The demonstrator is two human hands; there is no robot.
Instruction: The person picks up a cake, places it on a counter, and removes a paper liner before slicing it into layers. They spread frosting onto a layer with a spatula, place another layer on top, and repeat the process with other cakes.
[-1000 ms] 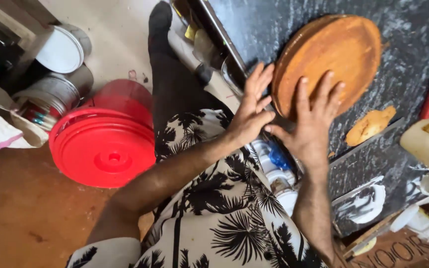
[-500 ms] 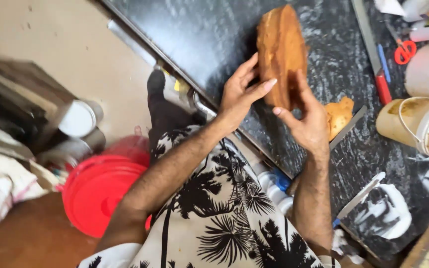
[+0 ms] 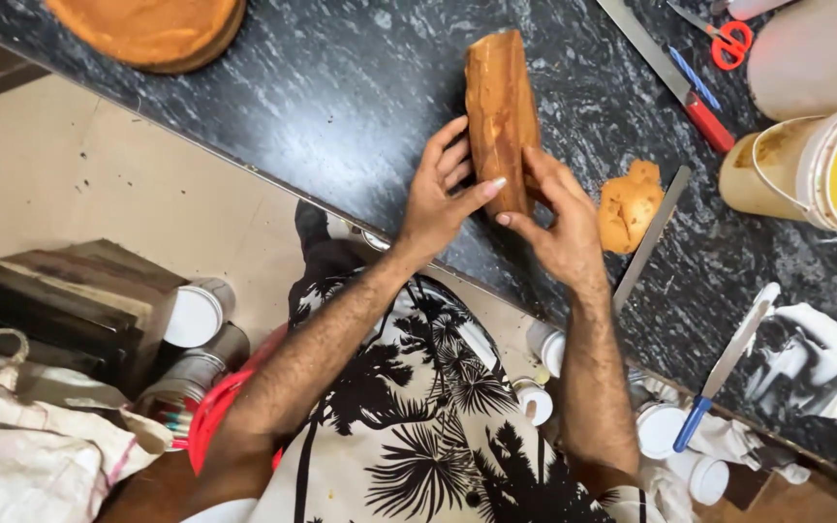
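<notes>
- Nearest the camera: a palm-print garment, black on cream, filling the lower middle.
- Low on the left: a cloth bag, a red round lid partly hidden by the forearm, and white-capped tins on the floor.
- Low on the right, under the counter edge: small white-lidded jars.
- On the near right of the black marbled counter: a blue-handled palette knife beside a crumpled white bag.
- Mid-counter: left hand and right hand grasping a round brown cake layer, stood on edge, thumbs nearly meeting at its near rim, fingers spread on either face.
- Just right of the right hand: a torn cake scrap, touching a long metal blade.
- Farther right: a cream plastic bucket with yellowish contents.
- Far right: a red-handled long knife, a blue pen beside it, red-handled scissors.
- Far left corner: another round cake, lying flat.
</notes>
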